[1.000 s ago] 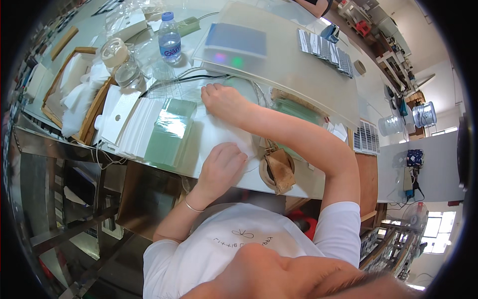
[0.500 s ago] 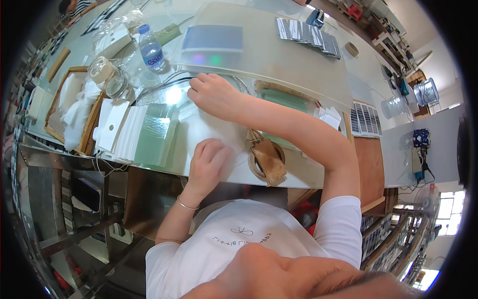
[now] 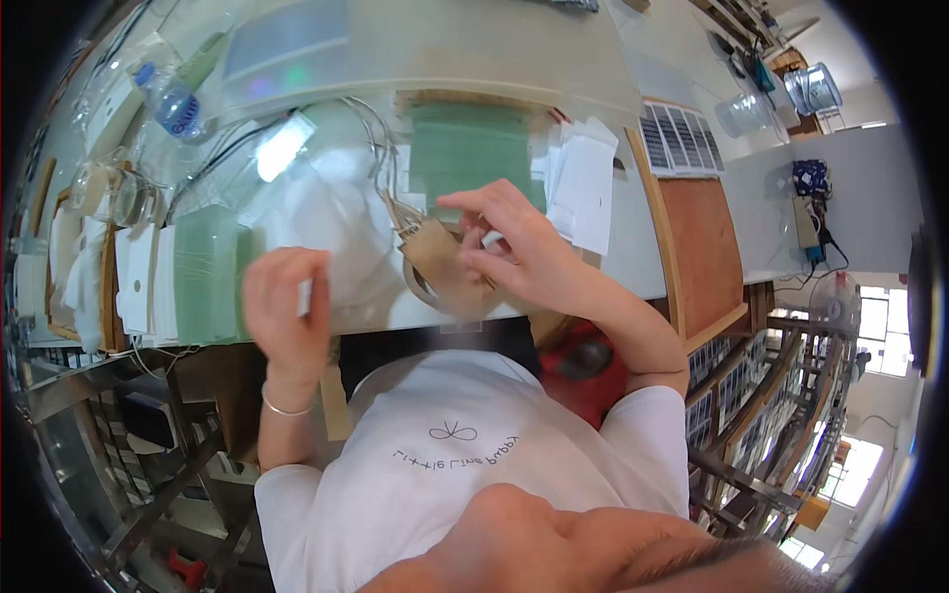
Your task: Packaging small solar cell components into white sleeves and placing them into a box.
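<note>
My right hand (image 3: 519,247) hovers over a tan, flat block (image 3: 435,259) with thin leads, its thumb and forefinger apart. A small white bit shows among its curled fingers; whether it is held or worn I cannot tell. Beneath the block lies a ring like a tape roll (image 3: 423,289). My left hand (image 3: 285,301) is blurred, its fingers bent down beside a stack of green-tinted clear sheets (image 3: 206,272). A white bit also shows at its fingers. Beyond my right hand lies another pile of green sheets (image 3: 470,148).
White cards (image 3: 583,183) lie right of the far green pile. Grey cables (image 3: 374,148) run across the table. At left are a water bottle (image 3: 170,104), a glass jar (image 3: 129,193) and a wooden tray (image 3: 109,287). A wood-edged brown board (image 3: 697,247) lies at right.
My right hand has drawn back from the cables at the far side to above the tan block. My left hand has moved left, near the green stack. The view has swung right.
</note>
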Motion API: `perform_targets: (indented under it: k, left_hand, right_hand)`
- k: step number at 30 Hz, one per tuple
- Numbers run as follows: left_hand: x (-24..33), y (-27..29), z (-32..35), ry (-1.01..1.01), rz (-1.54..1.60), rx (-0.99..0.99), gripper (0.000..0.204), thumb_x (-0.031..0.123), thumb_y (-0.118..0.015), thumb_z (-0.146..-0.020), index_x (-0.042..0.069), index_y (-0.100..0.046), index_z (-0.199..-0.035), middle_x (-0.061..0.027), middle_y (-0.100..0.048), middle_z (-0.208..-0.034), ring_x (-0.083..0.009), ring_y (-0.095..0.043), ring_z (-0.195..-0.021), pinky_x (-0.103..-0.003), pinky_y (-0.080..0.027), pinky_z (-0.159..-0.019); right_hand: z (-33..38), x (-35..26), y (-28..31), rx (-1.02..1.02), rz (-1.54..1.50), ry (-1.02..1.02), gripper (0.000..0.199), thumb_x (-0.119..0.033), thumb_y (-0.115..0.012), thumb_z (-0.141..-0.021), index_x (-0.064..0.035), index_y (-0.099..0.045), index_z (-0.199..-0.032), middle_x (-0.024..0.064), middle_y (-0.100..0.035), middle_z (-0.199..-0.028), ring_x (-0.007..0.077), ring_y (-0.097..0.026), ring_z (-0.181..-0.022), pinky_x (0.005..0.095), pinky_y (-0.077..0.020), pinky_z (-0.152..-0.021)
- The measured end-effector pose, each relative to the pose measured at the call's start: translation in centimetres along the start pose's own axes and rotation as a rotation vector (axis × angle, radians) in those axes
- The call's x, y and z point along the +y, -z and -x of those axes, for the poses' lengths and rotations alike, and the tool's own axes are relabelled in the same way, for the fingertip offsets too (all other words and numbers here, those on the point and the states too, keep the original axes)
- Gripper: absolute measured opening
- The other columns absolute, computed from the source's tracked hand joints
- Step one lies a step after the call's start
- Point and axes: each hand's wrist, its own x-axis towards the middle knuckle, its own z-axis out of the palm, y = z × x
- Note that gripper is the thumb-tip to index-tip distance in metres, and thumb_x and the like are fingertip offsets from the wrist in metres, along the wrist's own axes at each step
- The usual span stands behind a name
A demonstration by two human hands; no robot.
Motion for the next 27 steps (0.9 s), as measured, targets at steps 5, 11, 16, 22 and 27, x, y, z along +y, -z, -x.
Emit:
perform_targets:
  k: [5, 11, 16, 22, 27]
  left_hand:
    - [-0.5, 1.3, -1.2, 0.522, 0.417, 0.348, 0.013, 0.007, -0.06, -0.099, 0.003, -0.064, -0.11, -0.0011, -0.065, -0.1, -0.0068, -0.056, -0.08, -0.021, -0.045, -0.064]
    - [-1.5, 2.2, -5.3, 0.691, 1.174, 0.448, 0.026, 0.015, -0.056, -0.103, 0.003, -0.055, -0.126, -0.0056, -0.066, -0.104, -0.0087, -0.062, -0.083, -0.019, -0.044, -0.056]
    - [-2.6, 1.4, -4.1, 0.664, 1.217, 0.466, 0.024, 0.013, -0.055, -0.103, 0.003, -0.056, -0.125, -0.0069, -0.065, -0.109, -0.0154, -0.065, -0.094, -0.028, -0.055, -0.076]
    - [-0.1, -1.8, -6.1, 0.733, 1.142, 0.406, 0.02, 0.012, -0.056, -0.103, 0.003, -0.057, -0.121, -0.0065, -0.063, -0.112, -0.017, -0.064, -0.101, -0.032, -0.055, -0.086]
    - [-1.1, -2.1, -5.0, 0.668, 1.261, 0.247, 0.024, 0.018, -0.051, -0.106, 0.002, -0.055, -0.123, -0.0092, -0.062, -0.114, -0.0175, -0.061, -0.106, -0.034, -0.05, -0.093]
  right_hand:
    - [0.2, 3.3, 0.0, 0.111, 0.516, 0.278, 0.053, -0.02, -0.078, -0.084, -0.0087, -0.057, -0.131, 0.0179, -0.046, -0.12, 0.0345, -0.053, -0.108, 0.0418, -0.0472, -0.096]
    - [0.4, 3.7, 0.6, 0.066, 0.392, 0.195, 0.046, -0.021, -0.078, -0.085, -0.0085, -0.06, -0.125, 0.0178, -0.047, -0.121, 0.0339, -0.054, -0.107, 0.0404, -0.0488, -0.094]
    - [-1.2, 1.7, 1.6, 0.167, 0.418, 0.305, 0.042, -0.022, -0.08, -0.083, -0.0087, -0.063, -0.119, 0.0136, -0.053, -0.113, 0.03, -0.058, -0.102, 0.0389, -0.0501, -0.09]
    - [-6.6, -2.8, -2.0, 0.151, 0.312, 0.596, 0.034, -0.021, -0.079, -0.082, -0.0081, -0.061, -0.107, 0.0117, -0.058, -0.103, 0.0304, -0.06, -0.091, 0.038, -0.0517, -0.078]
    - [-10.9, -2.7, -4.5, 0.075, 0.186, 0.622, 0.024, -0.014, -0.074, -0.085, -0.0047, -0.055, -0.097, 0.0127, -0.061, -0.095, 0.0329, -0.061, -0.084, 0.0407, -0.0509, -0.072]
